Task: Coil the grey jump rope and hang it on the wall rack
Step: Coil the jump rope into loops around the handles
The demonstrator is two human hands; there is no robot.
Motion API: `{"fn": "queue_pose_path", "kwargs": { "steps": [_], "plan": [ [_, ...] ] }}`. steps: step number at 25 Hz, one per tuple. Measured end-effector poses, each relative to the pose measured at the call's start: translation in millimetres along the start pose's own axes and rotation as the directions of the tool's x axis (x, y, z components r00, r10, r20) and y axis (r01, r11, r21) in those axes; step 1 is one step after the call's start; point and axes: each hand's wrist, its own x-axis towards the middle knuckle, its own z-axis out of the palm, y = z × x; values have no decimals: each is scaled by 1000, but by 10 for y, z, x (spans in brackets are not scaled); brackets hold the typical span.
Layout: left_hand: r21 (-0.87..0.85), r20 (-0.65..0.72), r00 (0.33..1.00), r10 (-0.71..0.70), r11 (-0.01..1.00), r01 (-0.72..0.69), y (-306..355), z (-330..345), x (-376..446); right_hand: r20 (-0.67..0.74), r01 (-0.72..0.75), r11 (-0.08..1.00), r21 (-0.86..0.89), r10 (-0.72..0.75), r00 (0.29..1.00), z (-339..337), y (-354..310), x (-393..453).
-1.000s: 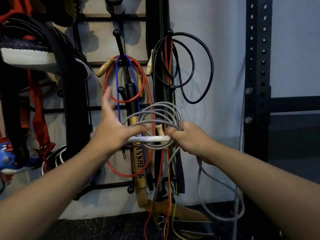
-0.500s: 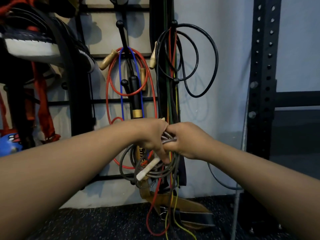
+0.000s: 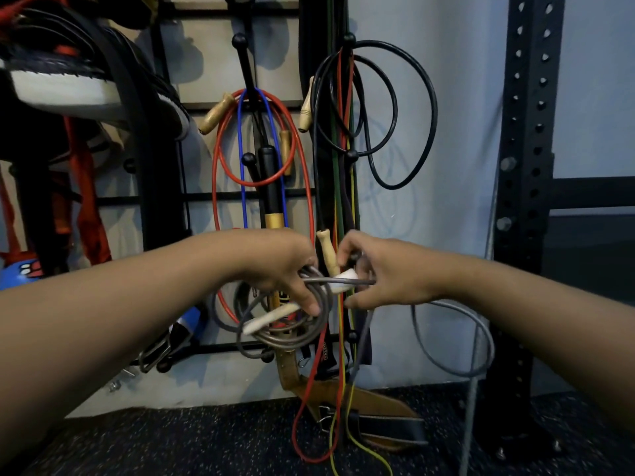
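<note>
Near the middle of the view we hold the grey jump rope [image 3: 292, 333] in front of the wall rack [image 3: 220, 195]. Our left hand [image 3: 285, 266] curls its fingers [image 3: 307, 297] around the bundled coils and a white handle [image 3: 271, 319], which slants toward 8 o'clock. Our right hand [image 3: 385, 269], just beside it at 3 o'clock, pinches a strand of the same rope next to the second white handle [image 3: 345, 281]. A loose grey loop trails toward 4 o'clock under the right wrist. On the rack at 12 o'clock hang a red rope [image 3: 220, 156], a blue rope [image 3: 241, 149] and, toward 1 o'clock, a black rope [image 3: 433, 108].
</note>
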Motion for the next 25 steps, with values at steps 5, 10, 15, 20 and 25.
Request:
{"fn": "queue_pose_path", "kwargs": {
  "steps": [5, 10, 15, 20, 25],
  "plan": [
    [-206, -14, 997, 77, 975, -78, -233, 123, -122, 36, -143, 989, -39, 144, 989, -225, 171, -106],
    [-671, -401, 915, -41, 693, -263, -63, 157, -135, -134, -160, 955, 252, 198, 971, -138, 251, -73],
    [-810, -583, 738, -341, 315, -494, 36, 200, 22, -71, -105, 917, 386, 143, 987, -27, 182, -123],
    [-773, -532, 529, -661, 125, -621, 274, 243, 282, -56, -28, 693, 721, 98, 994, 123, 11, -11],
    [-749, -495, 398, -772, 148, -646, 339, 218, 388, -92, 94, 292, 952, -18, 996, 223, -54, -44]
  ]
}}
